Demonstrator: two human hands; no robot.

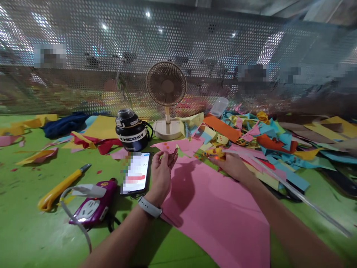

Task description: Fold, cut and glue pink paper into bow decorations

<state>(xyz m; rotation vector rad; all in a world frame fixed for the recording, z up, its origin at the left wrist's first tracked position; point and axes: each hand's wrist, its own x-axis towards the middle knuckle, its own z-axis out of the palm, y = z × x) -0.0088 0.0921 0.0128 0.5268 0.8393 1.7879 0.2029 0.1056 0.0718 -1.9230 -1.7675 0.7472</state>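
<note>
My left hand (163, 169), with a pale watch band on the wrist, has its fingers drawn together at a small pink paper piece (165, 146) with orange spots. My right hand (234, 165) is closed round a small yellow device (213, 152) with a glowing orange light. From behind that hand a long translucent rod (304, 199) slants to the lower right; where it joins is hidden. Under and between my forearms lies a large pink paper sheet (220, 212), partly in shadow.
A lit phone (136, 174), black bottle (131, 130) and small fan (166, 83) stand left and ahead. Further left lie a yellow cutter (60, 190) and purple power socket (93, 208) with a plugged cable. Paper scraps (267, 130) pile up right, before a perforated screen (217, 48).
</note>
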